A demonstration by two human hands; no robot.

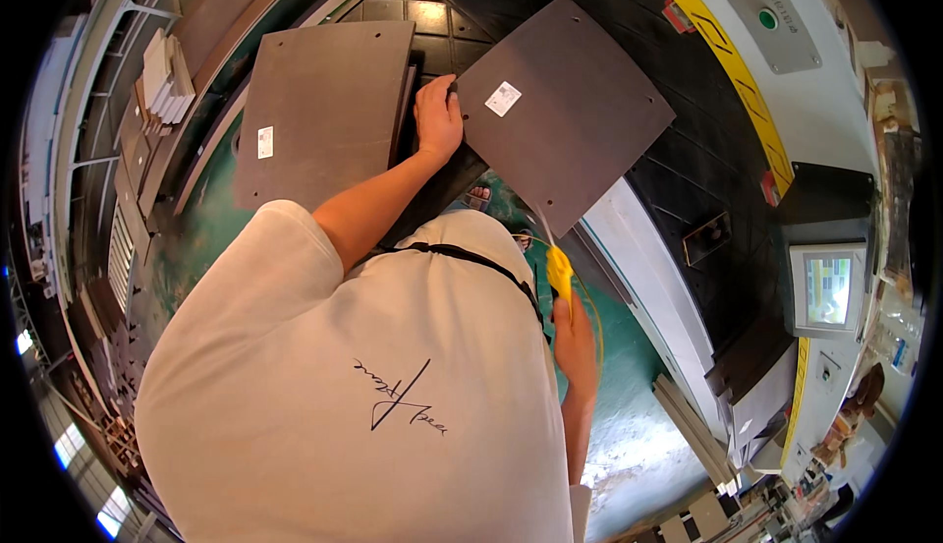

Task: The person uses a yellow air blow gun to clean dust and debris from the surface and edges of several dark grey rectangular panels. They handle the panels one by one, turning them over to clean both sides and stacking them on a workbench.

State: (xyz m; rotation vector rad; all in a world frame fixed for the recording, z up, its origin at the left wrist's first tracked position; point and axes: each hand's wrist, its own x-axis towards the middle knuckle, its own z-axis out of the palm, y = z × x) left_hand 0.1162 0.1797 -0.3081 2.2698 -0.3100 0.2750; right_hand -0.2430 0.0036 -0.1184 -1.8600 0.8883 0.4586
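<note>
Green workshop floor (629,415) shows below me, with a black ribbed machine bed (707,199) curving across the upper right, edged by a yellow warning strip (747,91). I look down over my own pale shirt (354,386), which fills the lower middle of the view.

My left hand (438,115) reaches up and forward, its fingers curled over the near left edge of a dark square panel (570,111) that lies tilted like a diamond on the machine bed. That panel carries a small white label near the hand. Just left of the hand, a second dark panel (324,111) of the same kind lies flat, also with a small white sticker near its left edge.

My right hand (575,342) sits lower, beside my shirt, closed around a yellow-handled tool (559,270). A thin stem runs from the handle up to the lower corner of the tilted panel; I cannot tell whether it touches.

Far right stands a control box with a small lit screen (828,287), and above it a grey plate with a green button (767,19). Pale stacked boards (167,76) sit at the upper left.
</note>
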